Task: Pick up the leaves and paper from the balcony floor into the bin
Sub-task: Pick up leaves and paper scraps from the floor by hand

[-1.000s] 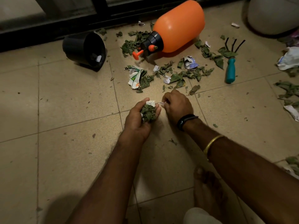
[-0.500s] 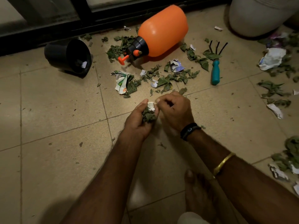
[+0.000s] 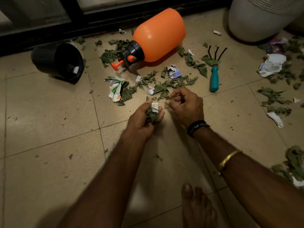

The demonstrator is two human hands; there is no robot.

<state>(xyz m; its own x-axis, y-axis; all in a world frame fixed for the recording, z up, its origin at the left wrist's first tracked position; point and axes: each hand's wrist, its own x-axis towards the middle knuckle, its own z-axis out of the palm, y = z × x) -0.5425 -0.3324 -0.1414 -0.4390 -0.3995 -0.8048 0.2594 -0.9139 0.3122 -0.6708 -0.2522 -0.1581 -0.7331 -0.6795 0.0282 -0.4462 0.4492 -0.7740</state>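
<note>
left hand (image 3: 141, 121) curls tight round a wad of leaves and paper (image 3: 152, 114); right hand (image 3: 186, 106) is just beside it, fingers curled, can't tell if it's pinching anything; loose leaves (image 3: 160, 88) litter the floor (image 3: 49, 145) just past both hands; black bin (image 3: 57, 63) lies tipped over, off left

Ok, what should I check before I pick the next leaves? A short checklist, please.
1. Left hand grips clump: ok.
2. Room for more in that hand: not ok, it looks full.
3. Right hand free: cannot tell, fingers curled.
4. Leaves close ahead of right hand: ok.
5. Bin upright: not ok, it lies on its side, opening toward the person.
</note>
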